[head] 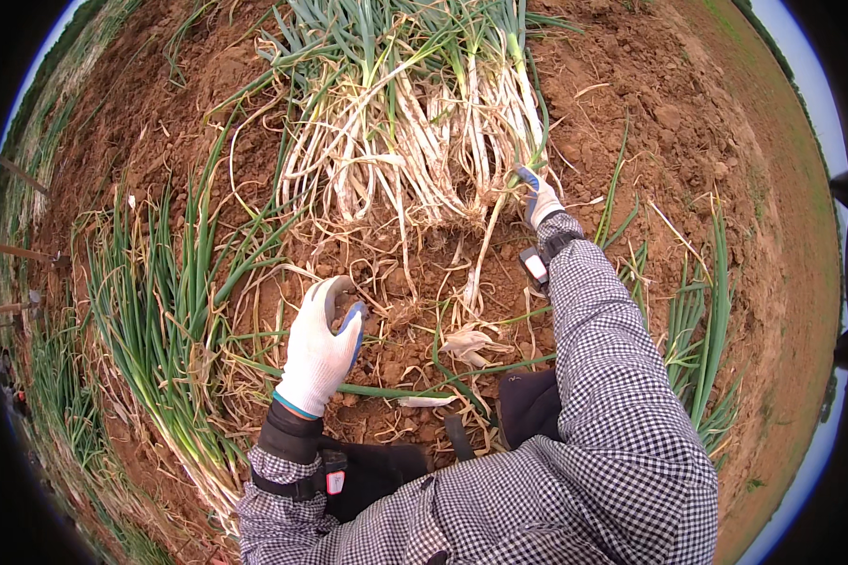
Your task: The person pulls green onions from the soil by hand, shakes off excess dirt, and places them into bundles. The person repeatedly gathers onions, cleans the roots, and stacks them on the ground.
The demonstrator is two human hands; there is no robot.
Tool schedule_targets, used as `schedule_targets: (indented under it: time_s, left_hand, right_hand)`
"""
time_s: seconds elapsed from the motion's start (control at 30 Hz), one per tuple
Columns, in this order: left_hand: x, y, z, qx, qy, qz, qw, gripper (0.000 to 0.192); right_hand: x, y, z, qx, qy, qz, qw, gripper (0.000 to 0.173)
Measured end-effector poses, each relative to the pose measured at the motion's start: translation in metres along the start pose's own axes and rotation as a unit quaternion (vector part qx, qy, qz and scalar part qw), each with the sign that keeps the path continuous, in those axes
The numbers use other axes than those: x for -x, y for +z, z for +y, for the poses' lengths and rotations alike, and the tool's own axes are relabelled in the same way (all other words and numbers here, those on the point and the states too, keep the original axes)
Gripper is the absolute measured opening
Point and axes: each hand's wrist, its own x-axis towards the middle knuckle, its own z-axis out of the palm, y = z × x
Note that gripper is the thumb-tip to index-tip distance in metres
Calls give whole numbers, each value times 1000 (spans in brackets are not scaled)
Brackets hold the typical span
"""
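Note:
A broad heap of green onions [410, 148] lies on the soil in front of me, white stems and roots towards me and green leaves pointing away. My right hand [535, 196], in a white glove with blue-grey coating, is at the heap's near right edge, its fingers closed around thin onion stalks. My left hand [328, 335], gloved alike, hovers nearer my body on the left; thumb and fingers are curved apart with nothing between them. Between the hands, a few single onion stems [482, 265] stick out towards me, and dry peeled leaves [472, 342] lie on the ground.
More green onions [162, 304] lie at the left, roots towards me. Another small group [699, 332] is beyond my right arm. My dark-clad knees [530, 406] are on the brown soil [629, 92]. Wooden handles [18, 251] show at the far left edge.

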Motion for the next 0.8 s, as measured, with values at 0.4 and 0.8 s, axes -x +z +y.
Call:
schedule_targets:
  time_s: [0.4, 0.8]
  left_hand:
    - [-55, 61, 14, 124, 57, -31, 990, 36]
    - [-131, 80, -112, 629, -135, -7, 765, 15]
  right_hand:
    - [223, 88, -184, 431, -594, -117, 669, 50]
    - [299, 15, -203, 854, -172, -251, 422, 52]
